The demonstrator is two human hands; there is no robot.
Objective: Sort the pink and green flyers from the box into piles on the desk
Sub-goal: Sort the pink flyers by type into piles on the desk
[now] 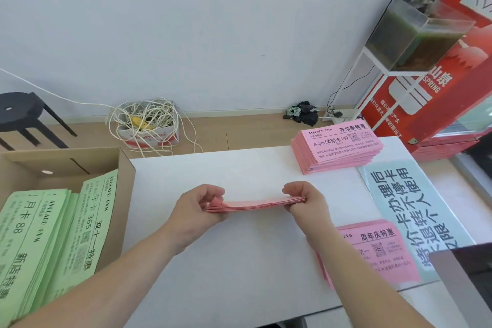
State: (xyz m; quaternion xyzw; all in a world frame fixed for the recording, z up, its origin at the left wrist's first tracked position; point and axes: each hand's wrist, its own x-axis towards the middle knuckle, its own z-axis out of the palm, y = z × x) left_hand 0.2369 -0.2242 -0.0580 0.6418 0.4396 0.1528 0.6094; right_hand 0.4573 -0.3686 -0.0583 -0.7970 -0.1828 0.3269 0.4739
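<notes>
A thin stack of pink flyers [255,205] hangs flat above the middle of the white desk [239,261]. My left hand [198,204] pinches its left end and my right hand [306,198] pinches its right end. A thick pile of pink flyers [338,148] lies at the desk's far right. A second pink pile [372,250] lies at the near right, under my right forearm. The cardboard box [117,178] stands at the left and holds green flyers [45,242], some flat and some leaning on the box wall.
A light blue printed sheet [415,210] lies along the desk's right side. A dark object [466,279] sits at the near right corner. On the floor behind are a black stool [24,117], a box of tangled cord [149,125] and a white stand with a tank [415,32].
</notes>
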